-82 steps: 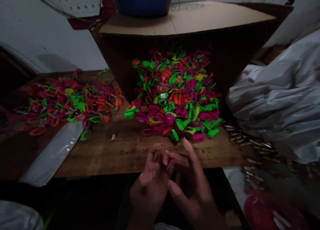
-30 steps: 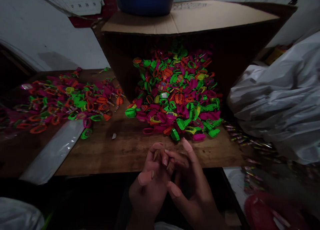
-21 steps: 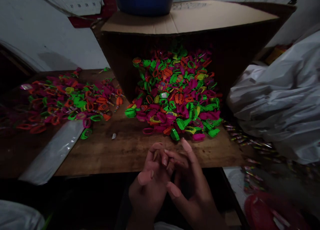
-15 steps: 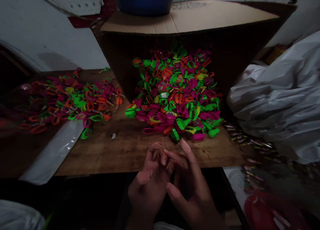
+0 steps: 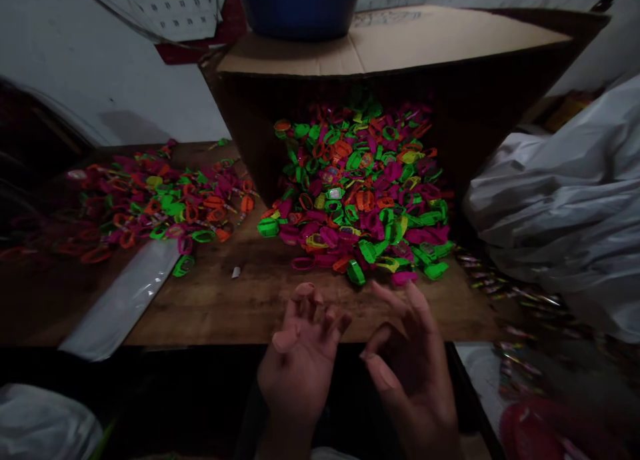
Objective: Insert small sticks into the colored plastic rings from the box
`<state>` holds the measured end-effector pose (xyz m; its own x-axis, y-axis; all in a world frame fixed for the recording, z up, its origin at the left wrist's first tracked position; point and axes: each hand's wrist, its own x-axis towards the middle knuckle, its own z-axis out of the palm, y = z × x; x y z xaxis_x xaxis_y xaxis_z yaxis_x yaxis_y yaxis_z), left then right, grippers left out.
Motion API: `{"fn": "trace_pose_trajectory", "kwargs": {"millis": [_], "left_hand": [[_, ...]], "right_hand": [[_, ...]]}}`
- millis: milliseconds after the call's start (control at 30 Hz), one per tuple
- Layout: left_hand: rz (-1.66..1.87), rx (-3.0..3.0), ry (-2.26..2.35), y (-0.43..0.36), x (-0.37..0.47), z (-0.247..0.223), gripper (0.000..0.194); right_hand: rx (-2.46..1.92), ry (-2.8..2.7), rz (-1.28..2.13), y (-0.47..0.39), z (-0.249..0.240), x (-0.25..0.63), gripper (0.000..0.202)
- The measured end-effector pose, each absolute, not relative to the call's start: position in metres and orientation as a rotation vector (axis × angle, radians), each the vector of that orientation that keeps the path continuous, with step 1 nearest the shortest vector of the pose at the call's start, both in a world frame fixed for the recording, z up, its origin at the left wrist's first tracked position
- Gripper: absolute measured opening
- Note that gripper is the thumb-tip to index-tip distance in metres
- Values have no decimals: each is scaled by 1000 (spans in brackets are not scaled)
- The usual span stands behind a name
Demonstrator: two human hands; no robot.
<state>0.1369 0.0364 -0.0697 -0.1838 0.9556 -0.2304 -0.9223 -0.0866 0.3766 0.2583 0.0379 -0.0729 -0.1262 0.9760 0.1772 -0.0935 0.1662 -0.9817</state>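
My left hand (image 5: 303,353) is palm up over the front edge of the wooden table (image 5: 200,313), its fingers loosely curled and apart, with nothing in it. Beside it on the right, my right hand (image 5: 413,360) also has its fingers apart and holds nothing. The two hands do not touch. Just beyond the fingertips lies a heap of bright plastic toy watches (image 5: 360,193) in green, pink, orange and yellow. It spills from a cardboard box (image 5: 430,40) lying on its side. A green toy watch (image 5: 355,272) is at the heap's near edge, close to my right fingers.
A second pile of toy watches and thin wrapped sticks (image 5: 170,200) lies at the left. Near it are a flat clear plastic bag pack (image 5: 125,300) and a white scrap (image 5: 236,272). A blue tub (image 5: 303,10) stands on the box. A large white sack (image 5: 565,200) bulges at the right.
My hands were together with fingers touching; now they are apart, the right one having moved to the right. The whole view has shifted slightly. The heaps look the same.
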Motion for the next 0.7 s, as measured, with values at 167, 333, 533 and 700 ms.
{"fn": "trace_pose_trajectory", "kwargs": {"millis": [167, 333, 533, 700], "left_hand": [[1744, 88, 618, 34, 139, -66, 43], [1728, 125, 608, 31, 137, -66, 41], [1728, 157, 572, 34, 139, -66, 44], [1726, 149, 557, 34, 139, -67, 47]], "right_hand": [[-912, -1539, 1278, 29, -81, 251, 75], [-926, -1655, 1221, 29, -83, 249, 78], [-967, -1592, 1237, 41, -76, 256, 74], [-953, -1567, 1272, 40, -78, 256, 74]]}}
